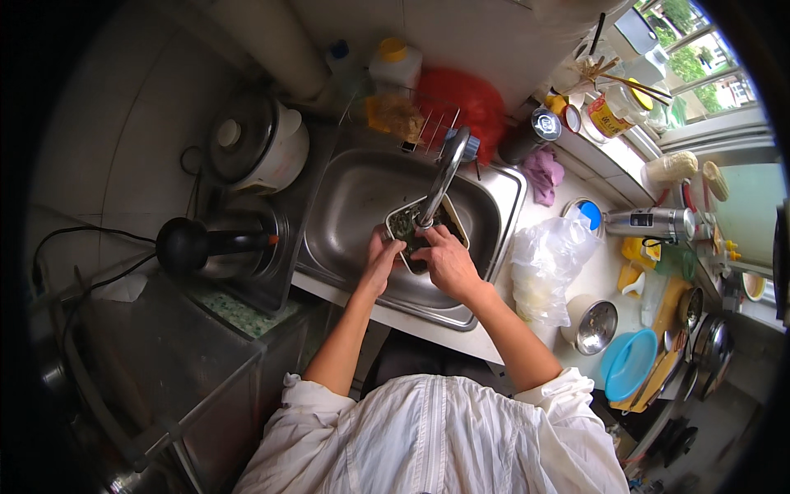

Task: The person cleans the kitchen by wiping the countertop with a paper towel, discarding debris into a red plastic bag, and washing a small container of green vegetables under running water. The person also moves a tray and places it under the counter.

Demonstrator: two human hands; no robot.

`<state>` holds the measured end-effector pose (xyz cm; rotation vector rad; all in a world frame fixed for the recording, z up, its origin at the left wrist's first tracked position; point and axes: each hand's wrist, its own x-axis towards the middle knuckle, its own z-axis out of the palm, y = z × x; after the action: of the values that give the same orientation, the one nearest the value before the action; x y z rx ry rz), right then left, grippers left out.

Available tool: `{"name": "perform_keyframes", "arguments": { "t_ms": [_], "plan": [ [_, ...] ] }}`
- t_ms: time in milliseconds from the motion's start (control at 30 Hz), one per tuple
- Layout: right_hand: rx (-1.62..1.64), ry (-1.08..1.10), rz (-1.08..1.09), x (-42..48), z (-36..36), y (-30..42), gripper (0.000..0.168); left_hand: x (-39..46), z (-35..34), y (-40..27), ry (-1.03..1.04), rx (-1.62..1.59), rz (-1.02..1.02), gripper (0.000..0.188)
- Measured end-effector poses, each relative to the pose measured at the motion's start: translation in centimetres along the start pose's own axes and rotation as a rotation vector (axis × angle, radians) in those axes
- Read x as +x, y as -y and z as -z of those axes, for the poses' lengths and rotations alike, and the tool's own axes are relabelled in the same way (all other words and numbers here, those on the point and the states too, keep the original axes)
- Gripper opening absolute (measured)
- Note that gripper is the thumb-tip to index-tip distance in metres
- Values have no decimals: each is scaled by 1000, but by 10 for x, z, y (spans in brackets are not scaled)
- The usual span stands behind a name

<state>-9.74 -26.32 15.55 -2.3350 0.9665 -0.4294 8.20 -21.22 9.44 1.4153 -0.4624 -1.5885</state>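
Note:
A squarish container with a pale rim sits in or just above the stainless steel sink, beneath the curved faucet. Dark green leafy matter lies inside it. My left hand grips the container's left wall, thumb over the rim. Over its near right part is my right hand, with fingers bent close under the faucet's outlet; whether they hold anything is hidden. The container's far part is partly covered by the faucet.
A wire rack and red plastic bag stand behind the sink. Right of it lie a clear plastic bag, a metal bowl and a blue basin. A rice cooker and black electric kettle stand left.

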Motion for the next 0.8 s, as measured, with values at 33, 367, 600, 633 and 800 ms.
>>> {"name": "perform_keyframes", "arguments": {
  "t_ms": [33,367,600,633,800],
  "plan": [
    [26,36,-13,-2,2,-1,27,-2,-1,-4,-3,6,17,50],
    [-3,-89,-123,8,8,-3,47,-3,-6,-4,51,12,-8,50],
    [99,181,-221,4,25,-2,48,-5,-9,-2,54,27,-12,50],
    [115,153,-271,3,27,-3,48,-5,-9,0,55,27,-19,50],
    [-12,-105,-241,13,3,-7,56,-8,-15,-2,81,31,41,51]
  ]
}}
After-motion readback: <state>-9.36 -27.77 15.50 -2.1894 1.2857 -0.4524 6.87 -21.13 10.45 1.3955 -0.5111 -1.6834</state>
